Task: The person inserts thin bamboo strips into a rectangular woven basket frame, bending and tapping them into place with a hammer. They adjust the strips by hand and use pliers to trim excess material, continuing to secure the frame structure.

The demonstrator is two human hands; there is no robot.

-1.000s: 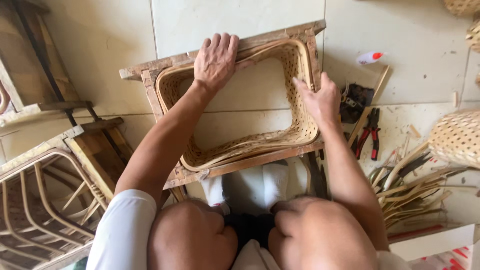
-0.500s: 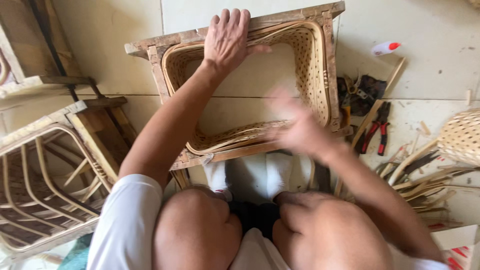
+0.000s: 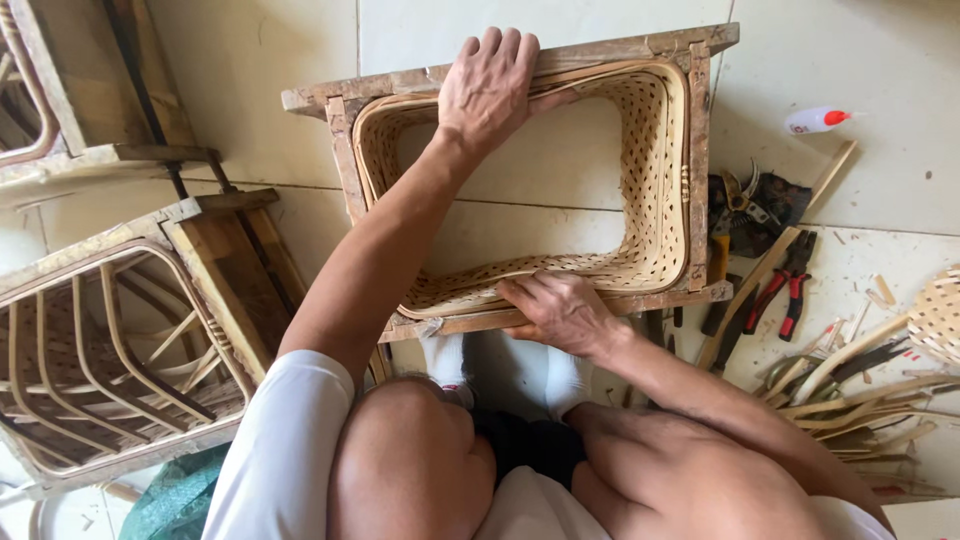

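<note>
Inside the wooden frame (image 3: pixel 700 180) on the floor sits the woven basket (image 3: pixel 655 200); its walls appear woven, but its bottom remains open. The left hand (image 3: pixel 487 90) lies flat and open on the frame's far rail. The right hand (image 3: pixel 560 310) curls loosely over the near rim, pressing without a closed grasp; pliers (image 3: pixel 785 285) lie right of the frame.

Rough wooden frame (image 3: pixel 520 70) — woven bamboo basket (image 3: pixel 655 170)
</note>
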